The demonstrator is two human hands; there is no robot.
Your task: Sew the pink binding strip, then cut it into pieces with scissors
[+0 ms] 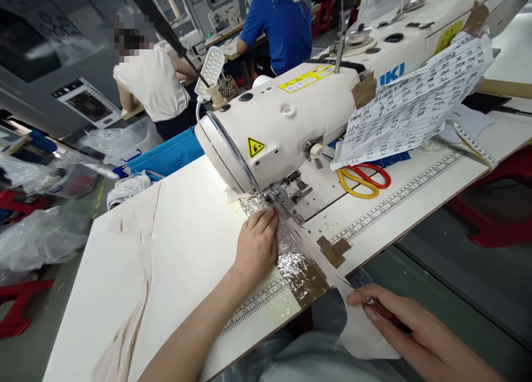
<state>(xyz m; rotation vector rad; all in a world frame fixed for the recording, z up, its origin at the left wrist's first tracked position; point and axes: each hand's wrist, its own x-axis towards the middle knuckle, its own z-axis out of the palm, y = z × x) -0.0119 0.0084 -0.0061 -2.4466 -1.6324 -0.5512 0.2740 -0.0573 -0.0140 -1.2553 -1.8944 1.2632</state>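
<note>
My left hand lies flat with fingers together beside the sewing machine's presser foot, its fingertips at the edge of a pale fabric strip. Beneath and beside that hand is clear, shiny film taped to the table. The strip runs from the foot over the table's front edge and hangs down near my lap. At lower right my right hand is closed around an awl with a brown handle, its thin metal tip pointing at the strip. The thumb and fingertips also touch the hanging fabric.
The white sewing machine fills the middle. Red and yellow-handled scissors lie right of the needle, under a handwritten sheet. A tape measure hangs at the right edge. More pale fabric lies left. Two people sit beyond.
</note>
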